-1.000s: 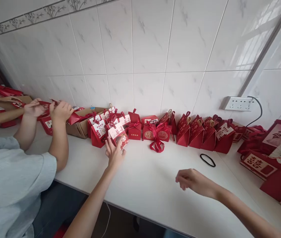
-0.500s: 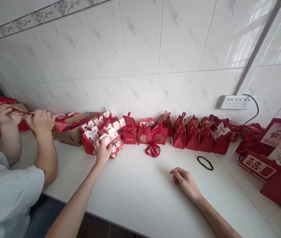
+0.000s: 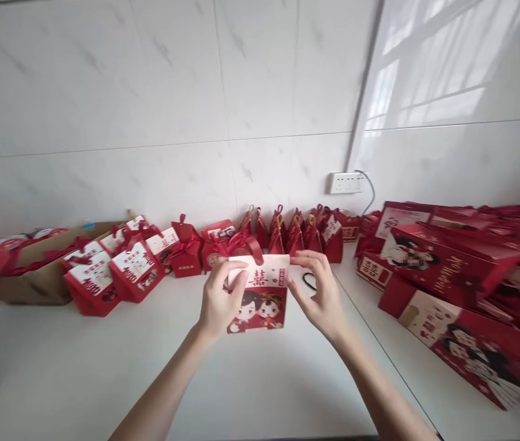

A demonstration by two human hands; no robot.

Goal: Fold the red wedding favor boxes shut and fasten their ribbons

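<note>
The left hand (image 3: 222,295) pinches the gift box (image 3: 260,294) by its upper edge above the worktop (image 3: 260,380). The right hand (image 3: 319,294), fingers parted, is at its other side.

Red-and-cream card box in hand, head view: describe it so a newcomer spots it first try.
Over the white table, nearer than the row of red boxes by the tiled wall, find the left hand and right hand. The red-and-cream card box is between them, gripped by the left. Two cartoon faces on red; unlike its neighbours, it's hand-held.
</note>
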